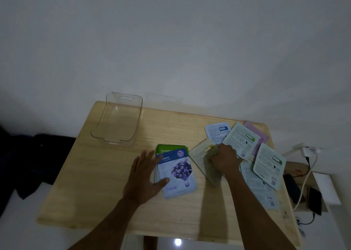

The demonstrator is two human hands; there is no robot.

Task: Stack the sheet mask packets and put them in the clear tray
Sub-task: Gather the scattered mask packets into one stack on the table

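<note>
A small stack of sheet mask packets lies mid-table, with a blue blueberry packet [178,175] on top and a green cucumber packet [171,148] poking out behind it. My left hand [146,175] rests open against the stack's left edge. My right hand [225,159] is closed on a pale packet [208,164] lying face down to the right of the stack. Several more packets lie face down at the right, among them a white-green packet [240,141] and a second white-green packet [268,166]. The clear tray [115,139] stands empty at the far left.
The wooden table [106,189] stands against a white wall. A pink packet [260,135] lies under others at the far right. A power strip with cables [305,151] and dark devices [314,200] sit beyond the right edge. Dark cloth [38,162] lies left of the table.
</note>
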